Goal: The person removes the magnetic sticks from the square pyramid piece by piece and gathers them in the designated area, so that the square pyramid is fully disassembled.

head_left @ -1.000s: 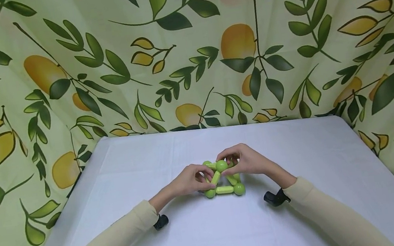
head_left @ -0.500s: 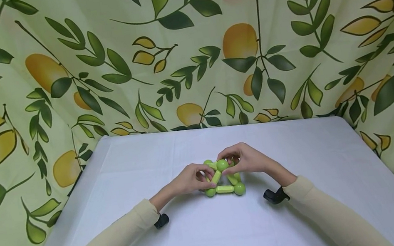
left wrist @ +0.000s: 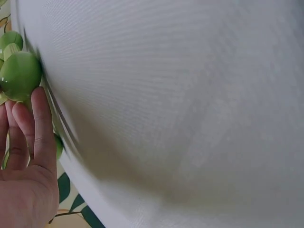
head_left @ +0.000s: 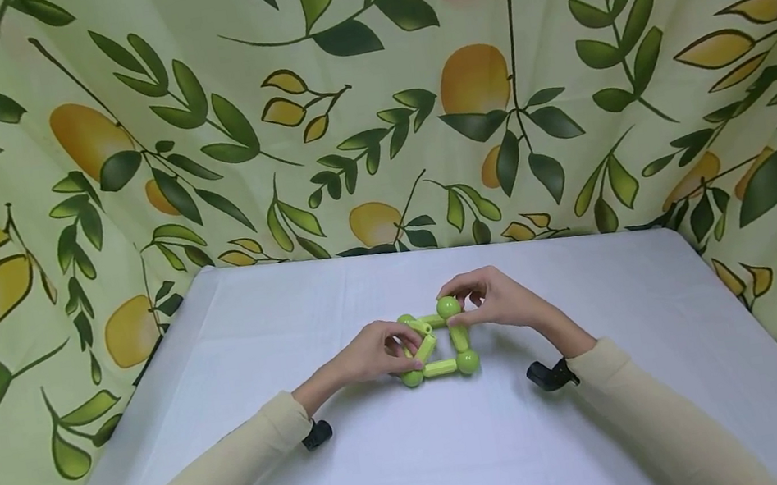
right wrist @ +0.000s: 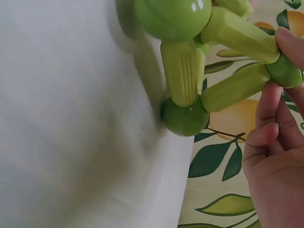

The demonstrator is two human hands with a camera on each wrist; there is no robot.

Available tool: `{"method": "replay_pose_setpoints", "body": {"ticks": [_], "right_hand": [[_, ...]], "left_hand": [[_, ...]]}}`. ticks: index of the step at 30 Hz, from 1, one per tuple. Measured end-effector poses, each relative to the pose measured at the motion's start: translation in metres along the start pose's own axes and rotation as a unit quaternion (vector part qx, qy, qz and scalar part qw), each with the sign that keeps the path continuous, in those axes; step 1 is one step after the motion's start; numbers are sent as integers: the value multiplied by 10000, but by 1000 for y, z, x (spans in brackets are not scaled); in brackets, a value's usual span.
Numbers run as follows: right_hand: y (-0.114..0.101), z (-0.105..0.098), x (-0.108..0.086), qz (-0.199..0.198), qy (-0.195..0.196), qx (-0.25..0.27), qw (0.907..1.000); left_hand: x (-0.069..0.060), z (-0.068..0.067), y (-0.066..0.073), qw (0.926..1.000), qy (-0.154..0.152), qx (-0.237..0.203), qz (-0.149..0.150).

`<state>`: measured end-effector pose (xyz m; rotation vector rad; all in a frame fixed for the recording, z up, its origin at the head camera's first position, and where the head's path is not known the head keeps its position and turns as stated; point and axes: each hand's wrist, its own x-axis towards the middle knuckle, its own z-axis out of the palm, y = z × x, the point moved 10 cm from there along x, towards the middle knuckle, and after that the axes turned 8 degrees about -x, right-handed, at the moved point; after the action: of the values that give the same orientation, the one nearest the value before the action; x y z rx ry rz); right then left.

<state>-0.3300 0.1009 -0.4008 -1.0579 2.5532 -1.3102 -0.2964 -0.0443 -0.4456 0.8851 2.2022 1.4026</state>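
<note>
- The green frame (head_left: 440, 369), made of balls and rods, was over the white table (head_left: 420, 470), near its middle from side to side; whether every lower ball touched the cloth, I could not tell.
- At the frame's 9 o'clock, the left hand (head_left: 381, 351) was drawn in narrow, thumb and fingers holding its left side near the 8 o'clock ball (head_left: 413, 378).
- At 2 o'clock, the right hand (head_left: 497, 299) pinched the upper ball (head_left: 447, 307); its wrist view showed two ribbed rods (right wrist: 236, 89) joined to that ball.
- Two loose-ended rods (head_left: 426, 347) leaned inward from the frame's left, their ends close together and apart from the pinched ball.
- The 4 o'clock ball (head_left: 467, 362) sat on the near corner.
- Beyond the table, toward 12 o'clock, hung a leaf-and-fruit curtain (head_left: 366, 80).
</note>
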Motion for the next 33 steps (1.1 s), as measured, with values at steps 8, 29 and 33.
{"method": "replay_pose_setpoints", "body": {"ticks": [8,29,33], "right_hand": [[-14,5,-2,-24,-100,121,9999],[-4,5,-7,-536,575,-262,9966],[-8,3,-9,-690,651,-191,9953]], "left_hand": [[1,-2,-1,9999,103,44,27],[2,-2,-2,9999,100,22,123],[1,-3,-4,9999,128,40,59]]}}
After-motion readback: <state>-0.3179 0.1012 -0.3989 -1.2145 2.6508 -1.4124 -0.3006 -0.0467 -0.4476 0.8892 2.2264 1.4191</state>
